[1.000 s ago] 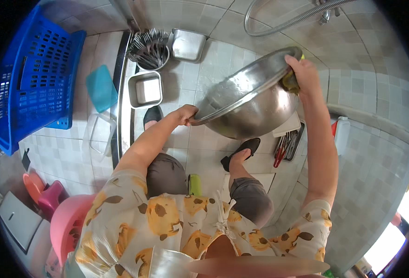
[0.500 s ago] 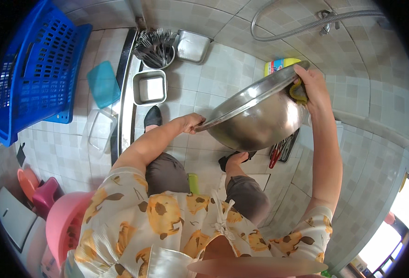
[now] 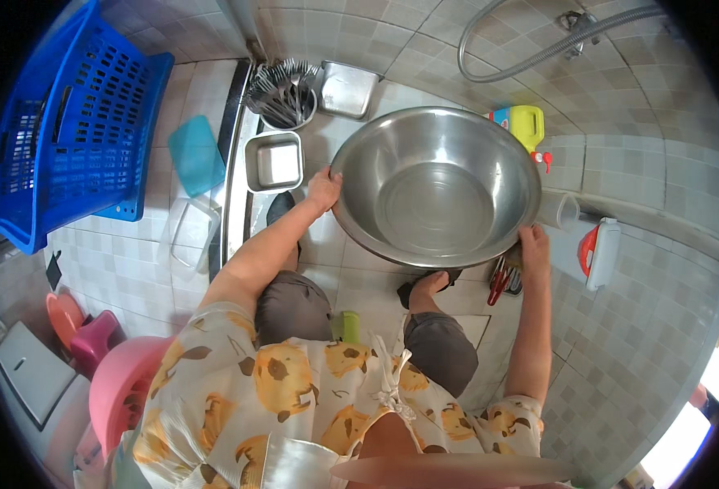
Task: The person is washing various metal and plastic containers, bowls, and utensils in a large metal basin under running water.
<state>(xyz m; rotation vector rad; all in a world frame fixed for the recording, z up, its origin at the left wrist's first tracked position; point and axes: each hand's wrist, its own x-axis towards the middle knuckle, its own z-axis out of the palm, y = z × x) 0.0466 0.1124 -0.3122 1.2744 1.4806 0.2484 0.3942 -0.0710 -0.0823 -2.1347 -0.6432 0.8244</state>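
One basin (image 3: 435, 191) tilts between left hand (image 3: 323, 190) and right hand (image 3: 534, 247), each grasping its rim; it covers part of the right foot (image 3: 430, 285); the yellow bottle (image 3: 527, 126) stands just behind, partly hidden; a clear cup (image 3: 567, 213) and red-handled tools (image 3: 499, 282) lie near the right hand; two pans, one near (image 3: 274, 163), one far (image 3: 349, 88), and a pot (image 3: 298, 125) of cutlery (image 3: 280, 94) crowd the left side; beyond them stands a blue crate (image 3: 74, 138).

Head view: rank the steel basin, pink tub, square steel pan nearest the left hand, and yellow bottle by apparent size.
1. Steel basin
2. Pink tub (partly hidden)
3. Square steel pan
4. Yellow bottle (partly hidden)
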